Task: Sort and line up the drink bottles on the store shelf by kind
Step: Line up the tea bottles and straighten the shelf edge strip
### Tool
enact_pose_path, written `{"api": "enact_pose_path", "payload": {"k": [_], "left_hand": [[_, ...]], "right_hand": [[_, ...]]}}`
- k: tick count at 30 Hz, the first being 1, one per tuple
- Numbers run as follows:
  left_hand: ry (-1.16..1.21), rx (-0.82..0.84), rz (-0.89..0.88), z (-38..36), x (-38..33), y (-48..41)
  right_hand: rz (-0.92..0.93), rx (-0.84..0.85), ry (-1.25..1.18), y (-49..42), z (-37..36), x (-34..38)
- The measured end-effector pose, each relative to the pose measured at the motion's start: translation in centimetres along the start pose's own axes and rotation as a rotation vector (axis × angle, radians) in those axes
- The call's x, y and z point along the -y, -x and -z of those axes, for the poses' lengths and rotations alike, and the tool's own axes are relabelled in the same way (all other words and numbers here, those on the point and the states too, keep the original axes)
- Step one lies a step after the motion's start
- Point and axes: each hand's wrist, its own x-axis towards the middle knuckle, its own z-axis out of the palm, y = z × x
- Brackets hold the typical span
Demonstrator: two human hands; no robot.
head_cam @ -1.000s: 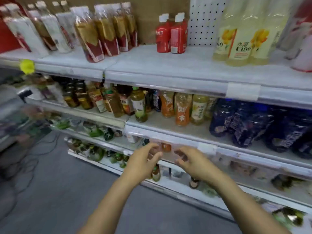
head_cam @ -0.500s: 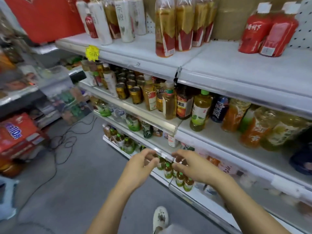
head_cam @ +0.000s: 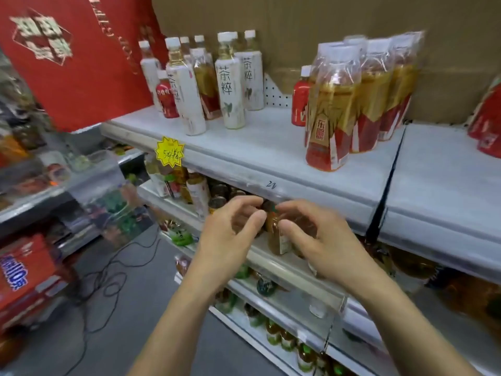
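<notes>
1. A small tea bottle (head_cam: pixel 275 240) is seen at the front of the second shelf (head_cam: pixel 261 257), just under the edge of the top shelf (head_cam: pixel 271 147).
2. Amber liquid is shown through its clear body; a pale label is wrapped round the lower part, and a dark cap with a green ring is carried on the neck.
3. The bottle is stood upright, with its long axis vertical and the cap pointed up; the label is turned toward the right.
4. The bottle is framed by both hands. The right hand (head_cam: pixel 322 242) is curled round it, with the thumb laid on its side and the forefinger bent over by the cap.
5. The left hand (head_cam: pixel 230 232) is held just beside the bottle with curled fingers and the thumb tip near the shoulder; whether anything is gripped cannot be told.
6. Cans (head_cam: pixel 218 200) are packed behind the left hand, blurred.
7. White-labelled bottles (head_cam: pixel 230 90) and wrapped packs (head_cam: pixel 333 112) are stood on the top shelf.
</notes>
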Motion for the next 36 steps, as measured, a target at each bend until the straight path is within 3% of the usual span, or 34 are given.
{"api": "enact_pose_path", "payload": {"k": [6, 14, 17, 21, 23, 26, 30, 36], "left_hand": [[0.029, 0.080, -0.146, 0.5, 0.0, -7.6], [-0.030, 0.157, -0.344, 5.5, 3.7, -18.3], [-0.061, 0.070, -0.409, 8.6, 6.7, -21.8], [-0.123, -0.260, -0.423, 12.5, 9.8, -25.6], [-0.109, -0.344, -0.360, 14.1, 10.8, -27.4], [-0.069, -0.233, -0.239, 15.3, 12.0, -30.2], [-0.054, -0.082, -0.211, 15.1, 12.2, -32.7], [-0.064, -0.062, -0.230, 14.7, 12.9, -33.4]], "right_hand": [[0.059, -0.363, -0.069, -4.7, 0.6, 2.1], [-0.053, -0.443, 0.086, -14.0, -2.6, 3.6], [-0.105, -0.469, 0.098, -17.9, -4.3, 4.0], [-0.187, -0.439, 0.090, -23.2, -6.6, 4.7], [-0.255, -0.423, 0.083, -26.0, -7.4, 4.6], [-0.358, -0.441, 0.022, -30.4, -8.1, 4.4], [-0.381, -0.511, -0.083, -35.5, -8.9, 3.6], [-0.427, -0.596, 0.009, -38.8, -8.8, 0.5]]}}
